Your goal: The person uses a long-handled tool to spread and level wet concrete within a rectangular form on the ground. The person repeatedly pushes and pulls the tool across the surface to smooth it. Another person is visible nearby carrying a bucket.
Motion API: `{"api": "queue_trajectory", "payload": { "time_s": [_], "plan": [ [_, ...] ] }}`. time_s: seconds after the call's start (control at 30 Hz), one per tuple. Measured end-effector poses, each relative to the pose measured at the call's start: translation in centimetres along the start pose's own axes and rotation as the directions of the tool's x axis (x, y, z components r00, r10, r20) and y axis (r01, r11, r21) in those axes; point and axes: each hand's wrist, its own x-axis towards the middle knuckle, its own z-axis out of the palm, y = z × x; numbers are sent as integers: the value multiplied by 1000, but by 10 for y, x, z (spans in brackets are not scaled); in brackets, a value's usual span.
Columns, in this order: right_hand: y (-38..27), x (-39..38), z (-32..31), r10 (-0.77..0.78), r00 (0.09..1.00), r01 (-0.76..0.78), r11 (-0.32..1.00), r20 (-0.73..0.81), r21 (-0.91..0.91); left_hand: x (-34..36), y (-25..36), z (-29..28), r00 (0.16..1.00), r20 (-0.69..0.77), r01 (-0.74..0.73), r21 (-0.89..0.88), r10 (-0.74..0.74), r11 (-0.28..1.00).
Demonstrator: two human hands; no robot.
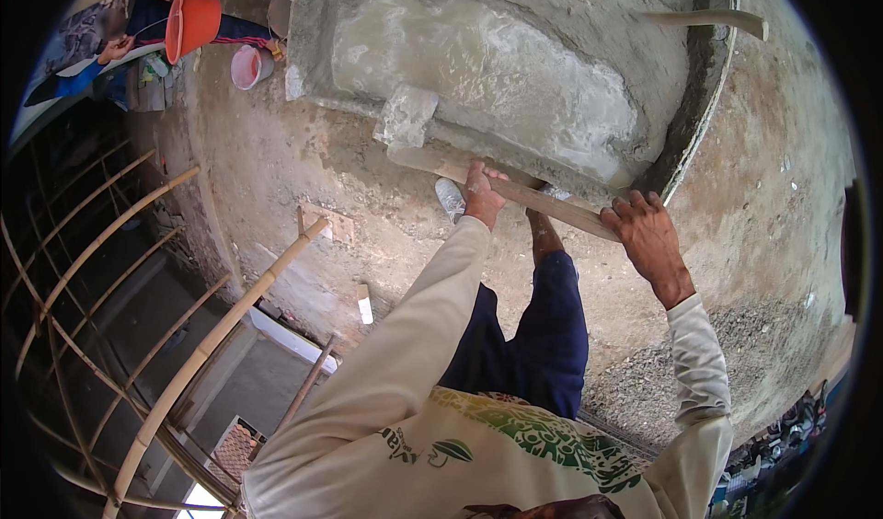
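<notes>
Fingers (627, 209) grip wooden handle (563, 210); lettering (398, 445) on shirt (501, 459).

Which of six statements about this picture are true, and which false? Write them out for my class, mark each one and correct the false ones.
1. The left hand and the right hand both grip the wooden handle. True.
2. The right hand is nearer the blade. False: the left hand is nearer the grey-caked blade.
3. Another person holds the orange bucket. True.
4. The basin holds dry gravel. False: the basin holds a wet-looking grey mix.
5. A curved wooden shaft crosses the basin's right rim. True.
6. The wearer's sleeves are dark blue. False: the sleeves are pale; the trousers are dark blue.
</notes>
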Motion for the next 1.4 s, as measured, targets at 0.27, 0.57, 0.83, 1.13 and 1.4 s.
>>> {"api": "queue_trajectory", "payload": {
  "time_s": [0.27, 0.57, 0.83, 1.13, 1.4],
  "plan": [
    [32, -115, 15, 298, 950, -311, 935, 96, 171, -48, -117, 24, 980, -31, 199, 153, -196, 968],
    [-141, -1, 171, 481, 876, -334, 563, 30, 756, 60, 65, -5, 932, 134, -347, 589, 336, 730],
    [-164, 42, 132, 515, 786, -553, 334, 343, 763, 82, 70, 29, 942, 183, -311, 793, 282, 524],
    [-139, -22, 126, 627, 702, -599, 265, 337, 755, 58, -20, 48, 990, 123, -144, 808, 75, 572],
    [-133, -111, 149, 722, 664, -567, 314, 197, 761, 44, -86, 4, 938, 174, 118, 655, -300, 746]
  ]
}}
